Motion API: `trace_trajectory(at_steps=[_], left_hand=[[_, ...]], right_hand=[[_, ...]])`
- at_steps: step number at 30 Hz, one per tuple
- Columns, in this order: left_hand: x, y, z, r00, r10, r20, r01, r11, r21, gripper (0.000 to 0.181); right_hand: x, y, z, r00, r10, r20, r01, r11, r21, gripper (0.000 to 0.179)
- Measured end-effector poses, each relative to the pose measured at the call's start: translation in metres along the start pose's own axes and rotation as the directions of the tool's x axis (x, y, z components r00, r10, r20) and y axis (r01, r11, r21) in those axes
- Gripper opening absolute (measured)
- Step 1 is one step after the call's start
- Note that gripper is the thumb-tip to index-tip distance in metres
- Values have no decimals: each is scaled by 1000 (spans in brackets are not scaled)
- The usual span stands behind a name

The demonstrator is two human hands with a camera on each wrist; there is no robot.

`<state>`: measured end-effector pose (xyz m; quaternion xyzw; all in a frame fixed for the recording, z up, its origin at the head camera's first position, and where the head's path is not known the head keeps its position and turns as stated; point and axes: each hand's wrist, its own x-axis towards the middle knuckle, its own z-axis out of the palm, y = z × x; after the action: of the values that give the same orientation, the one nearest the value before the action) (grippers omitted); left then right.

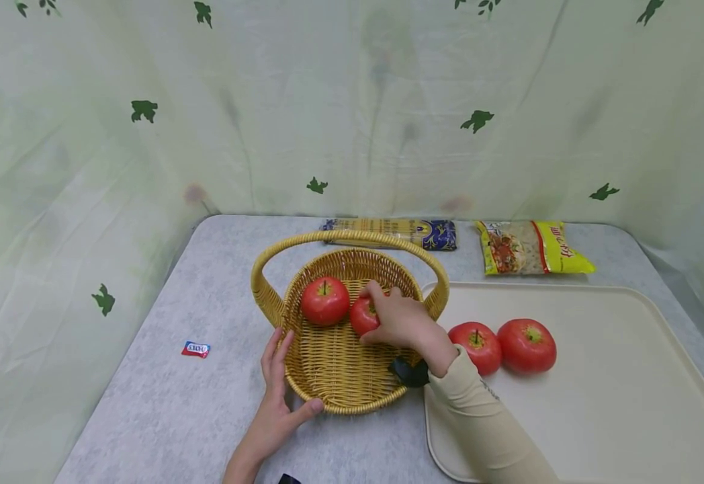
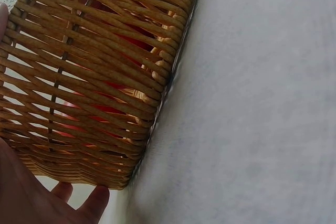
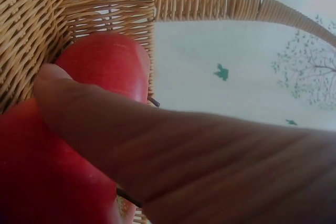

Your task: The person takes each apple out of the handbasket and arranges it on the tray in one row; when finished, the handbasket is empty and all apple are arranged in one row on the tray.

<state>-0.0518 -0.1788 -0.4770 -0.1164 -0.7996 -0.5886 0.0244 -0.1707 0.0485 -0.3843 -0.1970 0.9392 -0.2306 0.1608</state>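
A wicker basket (image 1: 352, 403) with a tall arched handle stands on the grey table. Inside, a red apple (image 1: 325, 301) lies at the left. Beside it my right hand (image 1: 402, 320) grips a second red apple (image 1: 362, 316), thumb and fingers round its sides, low in the basket. The right wrist view shows the held apple (image 3: 47, 166) close against the other apple (image 3: 107, 61), the thumb lying across. My left hand (image 1: 276, 413) touches the basket's outside at the front left, fingers fairly straight along the wall and thumb at the front rim.
Two more red apples (image 1: 527, 345) lie on a beige tray (image 1: 618, 403) at the right, partly behind the right sleeve. A pasta packet (image 1: 436, 235) and a yellow food bag (image 1: 533, 249) lie at the back. A small red-and-blue wrapper (image 1: 196, 349) is at the left.
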Motion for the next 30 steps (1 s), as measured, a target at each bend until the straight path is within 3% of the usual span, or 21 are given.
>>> trace_trajectory(at_steps=[19, 30], left_hand=[[1, 0, 0, 1000, 9, 13, -9, 1000, -10, 105], [1, 0, 0, 1000, 8, 9, -8, 1000, -14, 104]], right_hand=[[3, 0, 3, 1000, -6, -10, 5, 999, -36, 71], [3, 5, 3, 1000, -21, 18, 20, 999, 31, 71]])
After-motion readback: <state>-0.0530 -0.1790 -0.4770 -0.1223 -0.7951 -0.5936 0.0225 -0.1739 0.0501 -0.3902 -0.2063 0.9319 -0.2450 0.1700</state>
